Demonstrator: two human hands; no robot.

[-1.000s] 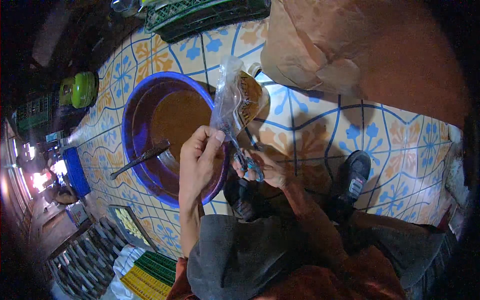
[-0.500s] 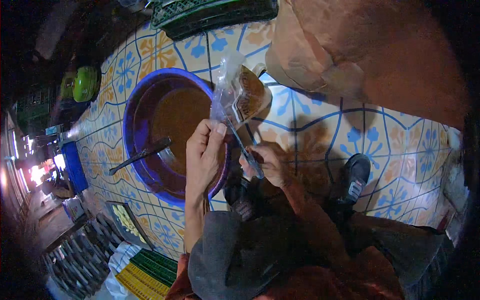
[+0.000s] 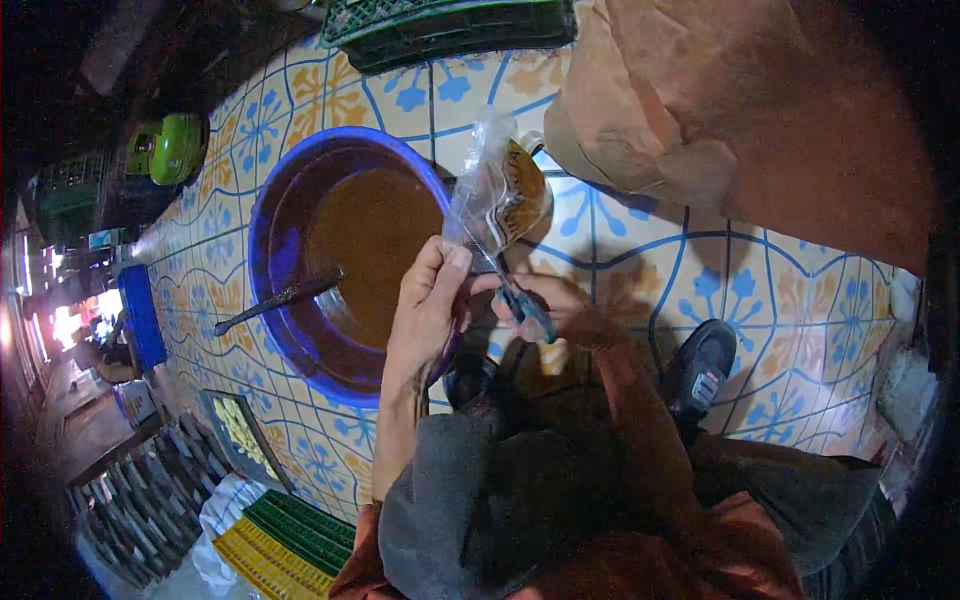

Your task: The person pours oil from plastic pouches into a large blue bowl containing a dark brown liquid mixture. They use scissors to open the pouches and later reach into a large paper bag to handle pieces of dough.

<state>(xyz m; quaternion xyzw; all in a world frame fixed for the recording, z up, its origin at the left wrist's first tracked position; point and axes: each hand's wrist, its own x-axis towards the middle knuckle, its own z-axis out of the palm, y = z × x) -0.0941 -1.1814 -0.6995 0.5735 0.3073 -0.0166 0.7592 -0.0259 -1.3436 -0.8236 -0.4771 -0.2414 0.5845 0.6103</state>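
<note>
L hand (image 3: 425, 300) is up over the tub's near R side, thumb pressed down on the fingers w/ the lower end of a clear plastic bag (image 3: 485, 165) nipped between; grip looks closed & firm, no gap showing. R hand (image 3: 562, 308) is just beside it, fingers curled round the handles of a pair of scissors (image 3: 530, 315), blades angled up-left to the bag right by the L fingertips. Can't tell how wide the blades are, or if they've bitten in yet. Bag's up off the floor, loose end pointing away from the person, just R of the purple tub (image 3: 262, 215). A brown printed shape (image 3: 528, 190) shows at its R side; can't tell if it's part of the bag or a separate thing behind. Step in hand, I'd judge, = snipping the bag. Next move calls for L pinch kept tight, plastic taut, blades clear of the L thumb, & bag held steady so nothing spills. Tub has brown stuff (image 3: 375, 235) in it, w/ a dark-handled tool (image 3: 275, 303) leaning over the rim, handle out to the L. Green crate (image 3: 450, 35) at the top, brown sheet (image 3: 650, 110) upper R, patterned tile floor (image 3: 775, 285) under it all.
</note>
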